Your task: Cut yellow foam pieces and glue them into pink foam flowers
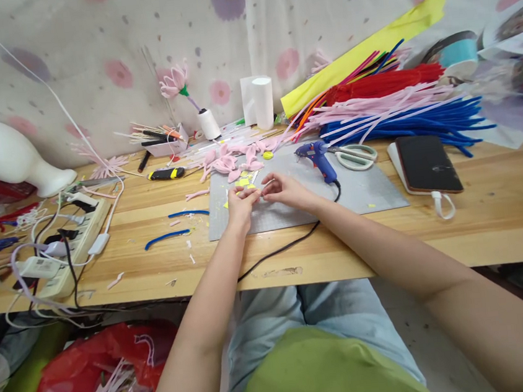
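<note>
- Hands, please?
- Left hand, one: your fingers bent, tips drawn in. Right hand, one: your fingers curled, tips close to the left's. Whether they grip anything, I cannot tell; any piece there is too small.
- Step in hand?
- Close fingertip work, I judge; your next move likely calls for a light, exact pinch.
- Pieces?
- Yellow scraps, just beside your left hand; pink petals, beyond, at the far edge of the grey mat.
- Containers?
- White holder, one: pink flower, leaning. Small box, one: pens. Red bag, below the table, at your left: pink strips, mixed scraps.
</note>
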Demonstrator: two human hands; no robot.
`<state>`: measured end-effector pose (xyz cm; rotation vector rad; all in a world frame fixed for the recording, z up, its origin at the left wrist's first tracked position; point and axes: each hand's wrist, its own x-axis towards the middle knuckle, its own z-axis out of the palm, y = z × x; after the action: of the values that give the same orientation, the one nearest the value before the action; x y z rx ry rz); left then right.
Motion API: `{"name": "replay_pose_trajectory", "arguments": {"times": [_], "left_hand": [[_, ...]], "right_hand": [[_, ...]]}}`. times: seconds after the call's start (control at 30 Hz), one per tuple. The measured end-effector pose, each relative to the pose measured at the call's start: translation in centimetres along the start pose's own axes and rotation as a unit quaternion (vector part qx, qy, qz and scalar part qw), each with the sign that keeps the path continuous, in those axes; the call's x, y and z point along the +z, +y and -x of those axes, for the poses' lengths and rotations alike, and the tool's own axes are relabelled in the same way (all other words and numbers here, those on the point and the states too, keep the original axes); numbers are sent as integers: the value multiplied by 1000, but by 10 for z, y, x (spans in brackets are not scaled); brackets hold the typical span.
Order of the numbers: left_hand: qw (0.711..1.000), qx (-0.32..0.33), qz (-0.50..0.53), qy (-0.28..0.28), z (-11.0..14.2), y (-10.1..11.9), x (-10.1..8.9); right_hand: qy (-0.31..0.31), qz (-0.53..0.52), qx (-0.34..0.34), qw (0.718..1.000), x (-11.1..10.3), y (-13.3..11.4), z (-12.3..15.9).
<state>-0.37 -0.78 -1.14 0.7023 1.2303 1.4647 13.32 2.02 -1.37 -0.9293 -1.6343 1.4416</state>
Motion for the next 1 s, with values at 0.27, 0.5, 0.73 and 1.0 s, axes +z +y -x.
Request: {"name": "replay_pose_trajectory", "arguments": {"times": [0.27, 0.5, 0.73, 1.0], "left_hand": [[1000, 10, -14, -17, -4, -4, -1], [1000, -7, -16, -15, -1, 0, 1], [1000, -15, -17, -21, 0, 2, 0], [999, 12, -39, 31, 0, -2, 2]], "right_hand": [[80, 5, 6, 997, 3, 3, -1], [102, -13, 8, 995, 3, 6, -3], [101, -44, 44, 993, 0, 3, -2], [65, -42, 37, 996, 4, 1, 0]]}}
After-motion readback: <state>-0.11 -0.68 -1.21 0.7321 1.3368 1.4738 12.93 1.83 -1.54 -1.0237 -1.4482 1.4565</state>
